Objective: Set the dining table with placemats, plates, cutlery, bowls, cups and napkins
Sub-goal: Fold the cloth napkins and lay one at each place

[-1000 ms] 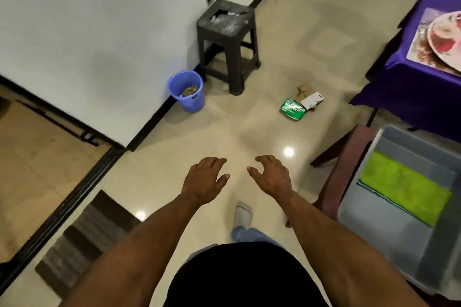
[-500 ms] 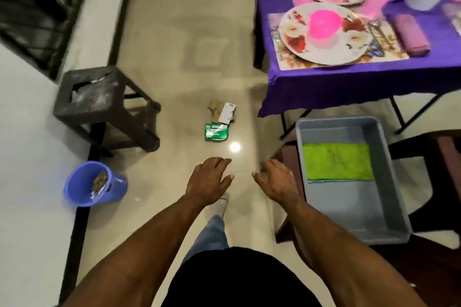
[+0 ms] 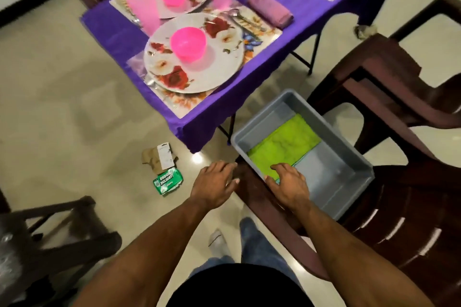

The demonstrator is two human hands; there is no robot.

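I see my right hand (image 3: 289,182) reaching over the near wall of the grey tub (image 3: 349,154) on the chair (image 3: 411,207), fingers loose above the green napkin (image 3: 284,144) lying flat inside, gripping nothing. My left hand (image 3: 214,187) hangs relaxed beside the tub. The table (image 3: 119,35) beyond holds plates (image 3: 219,67), pink bowls (image 3: 188,43) and cups (image 3: 142,7).

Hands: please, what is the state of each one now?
Left hand: open, holding nothing, above the floor.
Right hand: open, fingers on the green cloth in the grey tub, no grip visible.
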